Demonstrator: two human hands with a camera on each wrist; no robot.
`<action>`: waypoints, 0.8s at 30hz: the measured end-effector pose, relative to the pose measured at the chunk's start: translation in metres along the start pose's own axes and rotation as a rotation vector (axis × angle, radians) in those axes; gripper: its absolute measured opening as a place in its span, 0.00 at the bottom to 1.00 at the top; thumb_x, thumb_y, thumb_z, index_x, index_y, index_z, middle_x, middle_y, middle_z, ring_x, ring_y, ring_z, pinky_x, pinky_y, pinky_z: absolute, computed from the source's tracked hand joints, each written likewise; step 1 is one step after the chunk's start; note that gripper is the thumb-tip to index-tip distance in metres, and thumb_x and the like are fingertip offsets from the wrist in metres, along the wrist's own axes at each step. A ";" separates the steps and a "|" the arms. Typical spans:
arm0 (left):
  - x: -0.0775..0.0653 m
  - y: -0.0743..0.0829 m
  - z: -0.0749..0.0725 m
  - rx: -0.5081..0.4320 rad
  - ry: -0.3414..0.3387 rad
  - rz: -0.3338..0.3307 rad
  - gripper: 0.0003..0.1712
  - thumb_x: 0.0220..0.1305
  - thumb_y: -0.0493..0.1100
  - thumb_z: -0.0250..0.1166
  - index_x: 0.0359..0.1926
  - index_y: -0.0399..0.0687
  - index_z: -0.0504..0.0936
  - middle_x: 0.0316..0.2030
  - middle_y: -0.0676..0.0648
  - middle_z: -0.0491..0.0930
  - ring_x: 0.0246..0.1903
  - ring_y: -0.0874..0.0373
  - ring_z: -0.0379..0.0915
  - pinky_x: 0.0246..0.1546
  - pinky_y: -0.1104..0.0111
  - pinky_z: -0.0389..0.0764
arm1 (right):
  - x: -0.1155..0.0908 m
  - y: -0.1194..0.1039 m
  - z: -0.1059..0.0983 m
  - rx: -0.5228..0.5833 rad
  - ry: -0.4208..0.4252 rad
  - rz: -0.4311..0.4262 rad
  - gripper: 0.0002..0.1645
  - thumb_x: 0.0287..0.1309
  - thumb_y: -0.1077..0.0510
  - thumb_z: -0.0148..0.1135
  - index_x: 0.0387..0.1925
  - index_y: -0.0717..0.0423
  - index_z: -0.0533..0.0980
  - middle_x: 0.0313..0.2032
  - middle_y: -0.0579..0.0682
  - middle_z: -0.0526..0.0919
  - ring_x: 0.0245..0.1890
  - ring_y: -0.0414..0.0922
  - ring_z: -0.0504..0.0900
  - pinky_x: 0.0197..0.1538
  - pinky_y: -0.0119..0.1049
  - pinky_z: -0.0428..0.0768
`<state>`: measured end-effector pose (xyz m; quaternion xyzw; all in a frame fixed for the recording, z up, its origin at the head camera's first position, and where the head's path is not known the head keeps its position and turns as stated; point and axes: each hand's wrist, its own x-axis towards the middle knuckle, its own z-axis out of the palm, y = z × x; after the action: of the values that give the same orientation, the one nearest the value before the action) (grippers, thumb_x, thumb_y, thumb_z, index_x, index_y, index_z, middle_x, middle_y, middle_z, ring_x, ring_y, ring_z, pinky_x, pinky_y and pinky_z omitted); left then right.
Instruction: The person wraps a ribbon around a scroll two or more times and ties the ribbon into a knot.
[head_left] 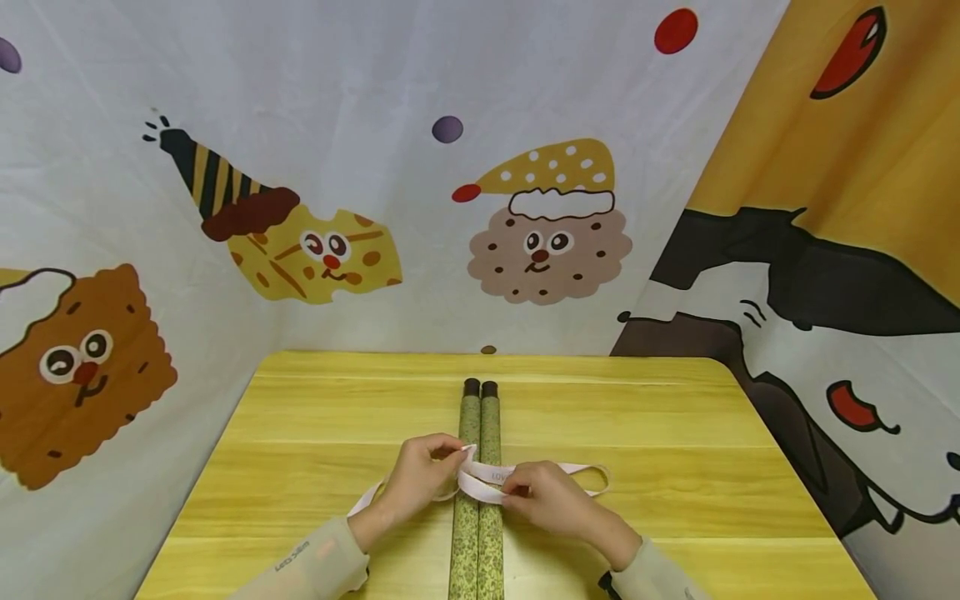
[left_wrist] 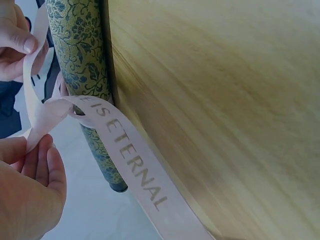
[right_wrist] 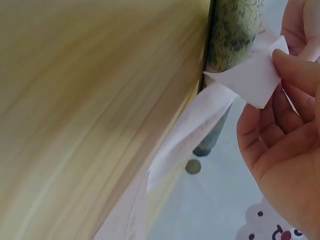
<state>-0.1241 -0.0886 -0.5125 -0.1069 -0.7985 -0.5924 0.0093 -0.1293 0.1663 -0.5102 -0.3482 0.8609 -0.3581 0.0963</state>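
Two slim rolls, the left one (head_left: 467, 542) and the right one (head_left: 491, 542), lie side by side on the table, covered in green-gold floral brocade with black ends. A pale pink ribbon (head_left: 480, 490) printed with lettering passes across them; "IS ETERNAL" reads on it in the left wrist view. My left hand (head_left: 420, 477) pinches the ribbon between thumb and fingers, just left of the rolls. On the other side, my right hand (head_left: 551, 498) pinches another part of it. In the right wrist view, a flat ribbon end (right_wrist: 252, 80) stands out from the right thumb and fingers.
The wood-grain table (head_left: 637, 408) reaches back to a pale curtain (head_left: 360, 83) with cartoon prints. A ribbon loop (head_left: 600, 477) lies to the right of the rolls, and more ribbon (head_left: 365, 498) trails off leftward beneath my left wrist.
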 end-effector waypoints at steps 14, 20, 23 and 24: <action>-0.001 0.001 -0.001 -0.011 0.003 -0.021 0.03 0.68 0.35 0.71 0.39 0.45 0.91 0.36 0.49 0.89 0.39 0.54 0.84 0.41 0.71 0.85 | -0.036 0.024 -0.032 0.011 -0.015 0.093 0.03 0.62 0.62 0.74 0.33 0.53 0.87 0.30 0.36 0.83 0.28 0.30 0.76 0.31 0.29 0.79; 0.000 -0.001 -0.001 -0.052 0.000 -0.049 0.03 0.68 0.34 0.70 0.39 0.42 0.90 0.37 0.47 0.89 0.39 0.53 0.85 0.42 0.71 0.86 | -0.052 0.038 -0.043 0.013 -0.016 0.102 0.04 0.62 0.63 0.74 0.33 0.52 0.87 0.31 0.36 0.84 0.29 0.30 0.77 0.30 0.29 0.80; 0.000 -0.001 -0.001 -0.065 0.000 -0.058 0.03 0.68 0.34 0.70 0.39 0.42 0.90 0.37 0.47 0.89 0.39 0.53 0.85 0.41 0.71 0.86 | -0.060 0.044 -0.049 0.013 -0.021 0.136 0.05 0.62 0.63 0.74 0.34 0.50 0.87 0.32 0.36 0.84 0.29 0.31 0.78 0.31 0.30 0.81; -0.001 -0.001 -0.001 -0.066 0.000 -0.058 0.03 0.69 0.34 0.70 0.39 0.42 0.90 0.37 0.47 0.89 0.39 0.53 0.85 0.41 0.71 0.86 | -0.062 0.045 -0.052 0.012 -0.025 0.147 0.05 0.63 0.63 0.73 0.34 0.50 0.87 0.32 0.36 0.84 0.29 0.31 0.78 0.31 0.30 0.81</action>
<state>-0.1238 -0.0902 -0.5130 -0.0840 -0.7814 -0.6183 -0.0113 -0.1289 0.2590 -0.5090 -0.2879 0.8807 -0.3509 0.1353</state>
